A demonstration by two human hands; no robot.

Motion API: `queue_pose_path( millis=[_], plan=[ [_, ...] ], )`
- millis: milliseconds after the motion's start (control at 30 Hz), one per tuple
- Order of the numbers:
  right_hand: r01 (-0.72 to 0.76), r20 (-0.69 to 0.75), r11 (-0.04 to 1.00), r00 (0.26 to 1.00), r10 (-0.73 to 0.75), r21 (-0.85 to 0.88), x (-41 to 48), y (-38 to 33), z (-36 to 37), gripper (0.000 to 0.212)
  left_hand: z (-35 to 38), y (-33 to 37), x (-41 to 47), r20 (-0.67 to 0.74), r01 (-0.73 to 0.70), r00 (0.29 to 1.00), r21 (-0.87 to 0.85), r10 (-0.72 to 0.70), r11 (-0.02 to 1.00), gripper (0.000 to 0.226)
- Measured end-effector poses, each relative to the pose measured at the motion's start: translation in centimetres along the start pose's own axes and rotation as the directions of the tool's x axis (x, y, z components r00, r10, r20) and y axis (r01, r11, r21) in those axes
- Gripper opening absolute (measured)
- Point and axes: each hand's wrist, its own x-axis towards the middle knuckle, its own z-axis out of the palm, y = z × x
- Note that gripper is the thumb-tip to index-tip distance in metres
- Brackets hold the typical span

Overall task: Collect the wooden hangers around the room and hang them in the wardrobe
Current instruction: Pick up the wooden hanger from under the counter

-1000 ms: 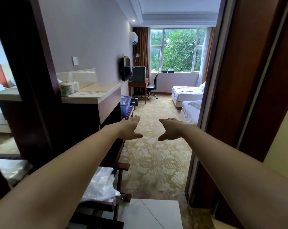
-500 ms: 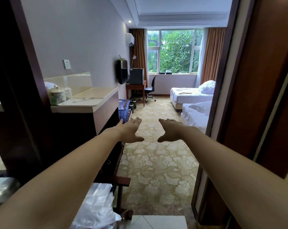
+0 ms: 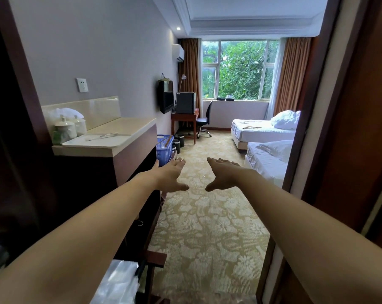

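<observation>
right at the bottom edge, a crumpled clear plastic bag (image 3: 117, 281) sits on a dark wooden rack (image 3: 156, 258). both bare arms stretch out over the flowered carpet (image 3: 207, 238). left hand (image 3: 170, 175): fingers straight, thumb splayed, nothing in it. right hand (image 3: 224, 175): same story, flat and wide, holding nothing. the two hands are apart, with a strip of carpet between them.

over on the left, a pale counter (image 3: 122, 137) carries a white tray (image 3: 93, 143) and two lidded cups (image 3: 68, 128) at its back corner. just beyond the left hand stands a blue basket (image 3: 163, 150) with a wooden piece (image 3: 167, 141) leaning out of its top; it may be a hanger, cannot tell. dark bins (image 3: 179, 139) stand beside it.

on the right comes the near bed (image 3: 269, 159), then the far bed (image 3: 258, 133), and there it is, a thin brown wooden hanger (image 3: 250, 127) lying flat on the sheet, near the white pillow (image 3: 284, 119). at the far end are a desk (image 3: 184, 117), an office chair (image 3: 204, 121) and a window (image 3: 240, 69) full of green leaves.
</observation>
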Motion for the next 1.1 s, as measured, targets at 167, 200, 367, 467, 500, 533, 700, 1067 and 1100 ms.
queue_pose_path(
  millis=[167,200,367,467,500,533,700,1067,1100],
  plan=[
    [0.036,0.015,0.999,0.999,-0.036,-0.013,4.4,3.2,-1.2,0.097,-0.6,0.6,5.2,-0.014,0.02,1.0,-0.018,-0.02,1.0,0.09],
    [0.041,0.019,0.999,0.999,-0.041,-0.016,5.2,3.8,-1.3,0.097,-0.6,0.7,6.1,-0.014,0.026,1.0,-0.021,-0.026,0.999,0.09],
    [0.068,0.023,0.997,0.997,-0.067,-0.038,8.9,7.0,-1.8,0.097,-0.6,0.9,10.9,-0.018,0.068,0.997,-0.044,-0.069,0.997,0.09],
    [0.077,0.029,0.996,0.997,-0.076,-0.05,10.9,8.9,-1.8,0.098,-0.5,1.4,13.4,-0.015,0.082,0.996,-0.057,-0.083,0.995,0.09],
    [0.08,0.032,0.995,0.996,-0.078,-0.052,11.6,9.4,-1.7,0.098,-0.5,1.6,14.1,-0.014,0.083,0.996,-0.061,-0.084,0.995,0.089],
    [0.083,0.034,0.995,0.996,-0.082,-0.052,12.2,10.0,-1.7,0.097,-0.5,1.8,14.8,-0.013,0.084,0.996,-0.065,-0.085,0.994,0.089],
    [0.108,0.051,0.993,0.993,-0.105,-0.055,15.1,11.8,-1.5,0.096,0.0,2.0,17.6,0.011,0.099,0.995,-0.068,-0.099,0.993,0.089],
    [0.166,0.057,0.985,0.985,-0.163,-0.038,23.1,12.9,-1.2,0.093,-0.4,-1.8,23.4,0.03,0.151,0.988,-0.073,-0.149,0.986,0.09],
    [0.169,0.055,0.985,0.985,-0.167,-0.038,23.9,12.9,-1.3,0.093,-0.7,-2.4,24.0,0.03,0.157,0.987,-0.064,-0.156,0.985,0.091]
  ],
)
